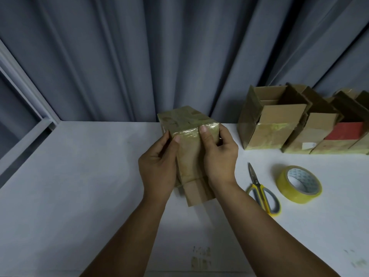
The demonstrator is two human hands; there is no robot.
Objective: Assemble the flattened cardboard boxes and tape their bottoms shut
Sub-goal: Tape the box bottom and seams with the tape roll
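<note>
Both hands on a taped box

My left hand (159, 166) and right hand (217, 156) grasped the box (187, 150), thumbs pressing its tape; scissors (261, 188) and tape roll (299, 183) lay right.

Desk (79, 176): white, matt top, spanning the lower view. Greenish-grey smudges (200, 258) near its front edge, centre; fainter marks (357, 260) at the near right. Curtain (159, 56): grey-blue, heavy vertical folds, hanging behind the desk and meeting its far edge. Window frame (26, 124): grey, at the left, running diagonally beside the curtain. Scissors (259, 186): lying flat on the desk's right half, blades closed and pointing toward the curtain, yellow-and-grey handles nearest the viewer
</note>
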